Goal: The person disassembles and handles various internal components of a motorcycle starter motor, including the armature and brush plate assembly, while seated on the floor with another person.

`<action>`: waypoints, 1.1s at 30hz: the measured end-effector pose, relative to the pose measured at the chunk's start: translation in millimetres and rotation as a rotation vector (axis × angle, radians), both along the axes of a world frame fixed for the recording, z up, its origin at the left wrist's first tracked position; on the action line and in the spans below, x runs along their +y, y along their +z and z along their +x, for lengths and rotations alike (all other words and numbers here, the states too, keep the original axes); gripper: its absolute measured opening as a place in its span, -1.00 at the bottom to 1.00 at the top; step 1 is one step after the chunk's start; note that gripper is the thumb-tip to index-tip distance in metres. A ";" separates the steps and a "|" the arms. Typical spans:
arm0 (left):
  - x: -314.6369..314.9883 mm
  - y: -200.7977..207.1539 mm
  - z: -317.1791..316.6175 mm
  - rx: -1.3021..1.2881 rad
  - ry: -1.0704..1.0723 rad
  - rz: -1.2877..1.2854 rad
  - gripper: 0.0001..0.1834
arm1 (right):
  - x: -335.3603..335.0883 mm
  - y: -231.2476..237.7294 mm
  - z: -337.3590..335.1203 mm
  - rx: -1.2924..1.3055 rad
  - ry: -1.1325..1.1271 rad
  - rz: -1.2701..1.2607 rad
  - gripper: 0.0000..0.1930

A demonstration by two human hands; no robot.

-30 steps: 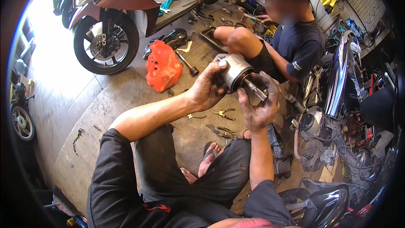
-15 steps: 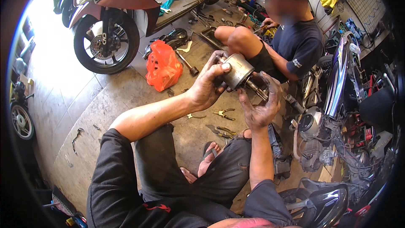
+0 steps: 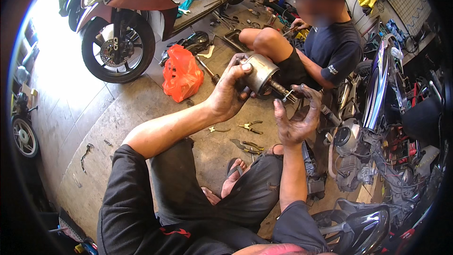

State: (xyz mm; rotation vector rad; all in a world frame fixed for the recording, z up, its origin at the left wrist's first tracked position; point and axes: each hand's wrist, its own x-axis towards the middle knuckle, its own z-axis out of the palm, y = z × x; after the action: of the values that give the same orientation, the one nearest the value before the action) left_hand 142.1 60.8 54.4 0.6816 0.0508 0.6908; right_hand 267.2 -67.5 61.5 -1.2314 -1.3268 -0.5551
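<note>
Metal cylinder (image 3: 261, 73) is held up in the air, right of the orange bag (image 3: 182, 75), its shaft (image 3: 277, 86) tilted down and rightward. Left hand (image 3: 227, 95) is closed around the cylinder's left end, thumb on the casing. Right hand (image 3: 302, 122), farther right of the bag, holds a small thin metal piece (image 3: 287, 96) between thumb and forefinger at the shaft's tip; whether it encircles the shaft cannot be told. Three pliers (image 3: 250, 126) lie on the floor (image 3: 141, 108) below and right of the bag. Scooter wheel (image 3: 118, 47) stands upright, left of the bag; a second person (image 3: 332, 42) sits to its right.
</note>
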 end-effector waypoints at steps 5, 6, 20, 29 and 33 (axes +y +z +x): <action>2.6 0.1 -1.1 0.013 -0.003 -0.003 -0.55 | -0.6 -0.3 0.7 0.021 0.006 0.001 -0.47; 1.8 1.1 -1.2 0.008 -0.001 -0.005 -0.55 | -0.5 -0.5 0.6 0.023 0.006 0.000 -0.47; -2.6 -2.1 1.3 0.010 0.024 0.077 -0.45 | 2.7 4.2 -3.1 -0.056 -0.031 -0.122 -0.46; -6.2 -0.5 0.5 0.033 0.001 0.092 -0.56 | -0.5 -7.4 -0.4 -0.025 -0.028 -0.171 -0.38; -6.2 -0.3 1.1 0.033 0.007 0.088 -0.56 | 0.2 -9.0 1.5 -0.031 -0.023 -0.158 -0.38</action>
State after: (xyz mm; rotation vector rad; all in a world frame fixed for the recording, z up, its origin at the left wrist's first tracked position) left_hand 143.2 54.5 54.1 0.7776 0.0532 0.6919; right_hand 268.8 -67.3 52.5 -1.3727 -1.4052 -0.4947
